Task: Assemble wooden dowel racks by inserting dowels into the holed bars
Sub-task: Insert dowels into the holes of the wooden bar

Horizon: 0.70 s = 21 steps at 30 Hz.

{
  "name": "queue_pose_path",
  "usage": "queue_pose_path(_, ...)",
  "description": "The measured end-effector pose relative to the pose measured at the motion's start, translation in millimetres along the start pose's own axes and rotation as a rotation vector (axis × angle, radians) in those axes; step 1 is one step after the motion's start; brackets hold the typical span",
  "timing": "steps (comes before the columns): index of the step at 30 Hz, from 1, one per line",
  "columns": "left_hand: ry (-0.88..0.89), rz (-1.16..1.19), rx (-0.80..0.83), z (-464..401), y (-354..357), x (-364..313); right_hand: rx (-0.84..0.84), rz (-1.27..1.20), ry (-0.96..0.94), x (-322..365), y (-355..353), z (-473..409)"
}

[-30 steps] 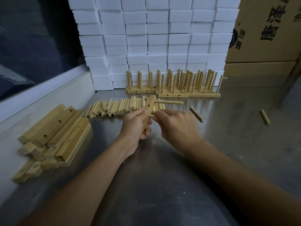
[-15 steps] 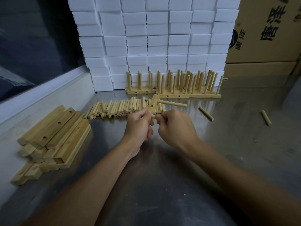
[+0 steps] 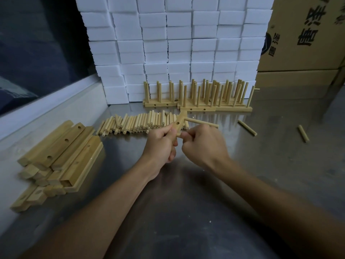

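My left hand (image 3: 162, 144) grips a holed wooden bar (image 3: 180, 122) that stands tilted above the metal table. One dowel (image 3: 201, 122) sticks out of the bar's upper part toward the right. My right hand (image 3: 202, 144) pinches a second dowel (image 3: 178, 135) whose tip shows at the bar's lower part; most of it is hidden in my fingers. A row of loose dowels (image 3: 134, 124) lies just behind my left hand. Finished racks (image 3: 197, 98) with upright dowels stand further back.
A pile of holed bars (image 3: 59, 156) lies at the left on the metal table (image 3: 186, 212). Two stray dowels lie at the right, one nearer (image 3: 246, 127) and one further out (image 3: 303, 133). White foam blocks (image 3: 177, 43) and cardboard boxes (image 3: 302, 38) close off the back.
Both hands stay together on the bar. The bar and its inserted dowel have shifted slightly, and the right hand has pressed its dowel closer to the bar.
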<state>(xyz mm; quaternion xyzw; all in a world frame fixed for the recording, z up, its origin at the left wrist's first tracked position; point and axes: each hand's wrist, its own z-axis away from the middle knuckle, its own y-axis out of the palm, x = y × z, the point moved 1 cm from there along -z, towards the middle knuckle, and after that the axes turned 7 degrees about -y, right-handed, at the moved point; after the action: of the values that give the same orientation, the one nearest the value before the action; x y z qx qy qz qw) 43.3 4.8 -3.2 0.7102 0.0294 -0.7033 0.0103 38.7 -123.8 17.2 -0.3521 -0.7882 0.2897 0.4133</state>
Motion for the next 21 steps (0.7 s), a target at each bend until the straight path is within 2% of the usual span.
queue_pose_path(8,0.057,-0.077,-0.006,3.4,5.1,-1.3,0.221,-0.598,0.525,-3.2,-9.9,-4.8)
queue_pose_path(12,0.071,-0.09,-0.004,4.5,5.4,-1.2,0.272,-0.661,0.579,-2.0,-14.0,-2.3)
queue_pose_path(17,0.133,-0.129,-0.012,4.4,6.6,-0.5,0.443,-0.865,0.685,-4.9,-17.5,-2.6)
queue_pose_path(21,0.113,-0.146,-0.016,2.4,7.8,3.2,0.429,-0.814,0.658,-8.5,-16.0,-5.8)
